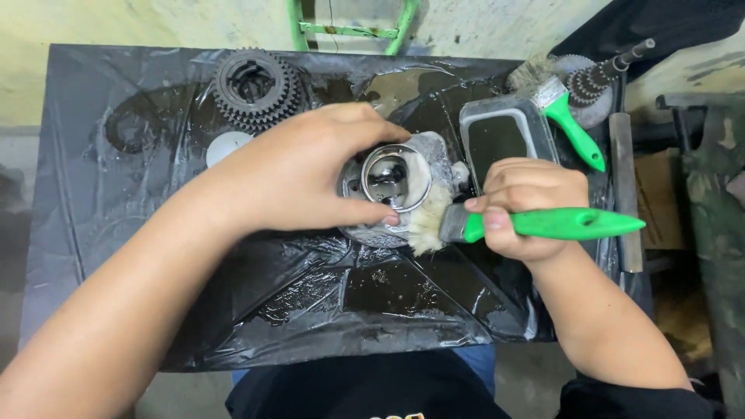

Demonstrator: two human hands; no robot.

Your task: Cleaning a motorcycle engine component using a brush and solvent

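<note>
My left hand grips a round grey metal housing with a shiny open bore, holding it over the black plastic sheet. My right hand is closed around the green handle of a paintbrush. Its pale bristles press against the lower right side of the metal housing. The housing's left side is hidden under my left fingers.
A dark stack of gears lies at the back left, with a white disc beside it. A rectangular tray of dark liquid, a second green-handled brush and a geared shaft sit at the back right. A flat metal bar lies along the right edge.
</note>
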